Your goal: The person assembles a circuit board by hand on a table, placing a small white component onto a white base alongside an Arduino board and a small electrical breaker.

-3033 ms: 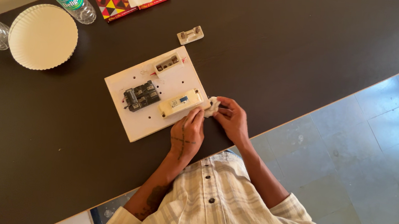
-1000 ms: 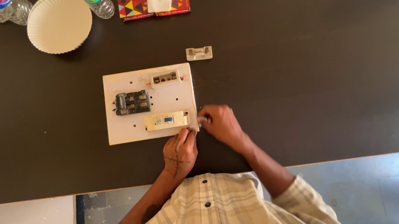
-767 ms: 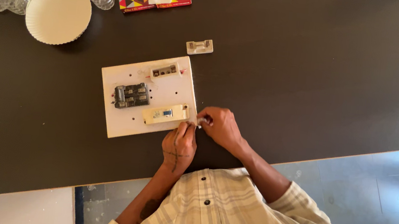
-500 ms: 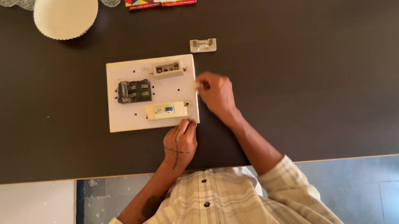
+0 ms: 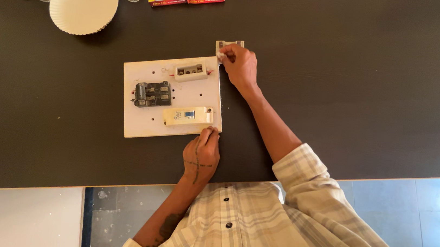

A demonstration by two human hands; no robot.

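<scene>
White square mounting board (image 5: 146, 124), matte, flat on dark table (image 5: 345, 71); carries black block, cream breaker, small terminal piece. Left hand (image 5: 201, 157) at board's near right corner, fingertips pressing edge, nothing held. Right hand (image 5: 240, 64) beyond board's far right corner, fingers pinching small pale rectangular part (image 5: 228, 45) on table.

Right hand (image 5: 239, 65) was stretched way out, arm nearly straight, checked sleeve pushed up near the elbow, fingers curled down with the palm facing down. Left hand (image 5: 201, 158) sat close to the body, loosely fisted, fingertips pointing forward, forearm bare.
</scene>
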